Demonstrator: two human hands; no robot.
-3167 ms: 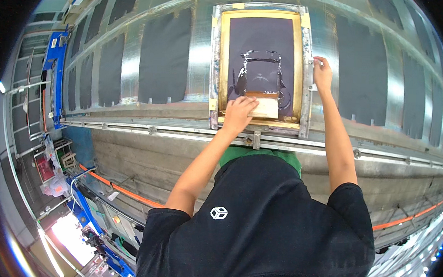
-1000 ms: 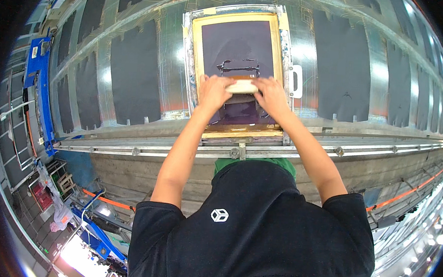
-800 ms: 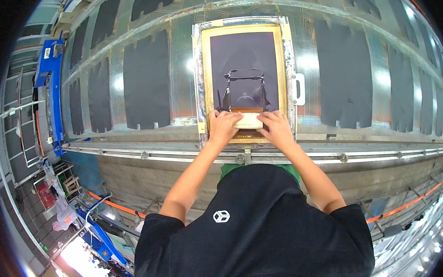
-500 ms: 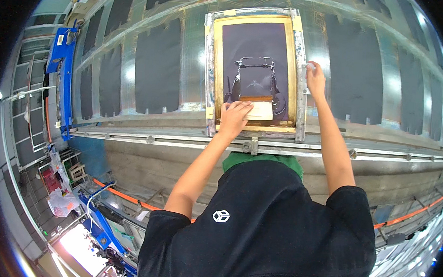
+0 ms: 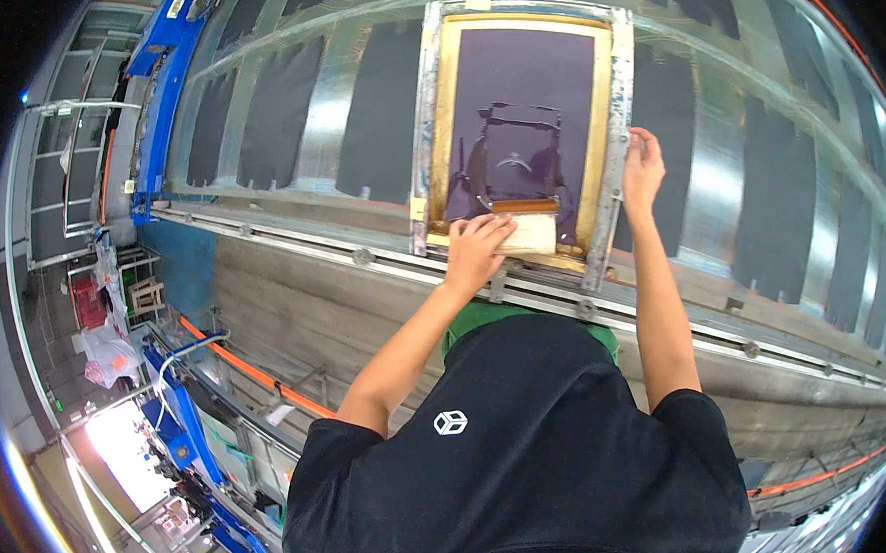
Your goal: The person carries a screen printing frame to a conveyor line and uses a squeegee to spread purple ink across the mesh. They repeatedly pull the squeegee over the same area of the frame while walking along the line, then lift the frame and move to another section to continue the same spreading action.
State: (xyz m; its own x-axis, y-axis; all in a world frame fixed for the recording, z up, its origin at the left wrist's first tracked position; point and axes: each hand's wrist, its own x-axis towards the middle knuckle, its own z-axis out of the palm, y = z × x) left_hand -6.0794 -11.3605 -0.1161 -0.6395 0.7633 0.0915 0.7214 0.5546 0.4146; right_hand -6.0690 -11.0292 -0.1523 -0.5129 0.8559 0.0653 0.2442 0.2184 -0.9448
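Note:
My left hand [image 5: 478, 246] is closed on the left end of a squeegee [image 5: 533, 234] with a pale wooden handle and a brown blade. The squeegee lies across the near end of a screen-printing frame [image 5: 425, 125]. Dark wet ink shines on the purple-grey mesh [image 5: 524, 70] in front of the blade, with a pattern of lines and shapes in it. At the frame's right rail, my right hand [image 5: 644, 172] has its fingers curled against the outer edge. Part of its grip is hidden.
Dark grey rectangular sheets [image 5: 281, 113] lie in rows on the long glossy table. A metal rail [image 5: 294, 246] with round knobs runs along its near edge. At the left stands a blue machine beam [image 5: 162, 92]; a plastic bag [image 5: 110, 354] sits lower left.
The frame has slid left along the table and rail, past the dark sheets, with both hands and the squeegee moving along. My view has shifted and turned slightly.

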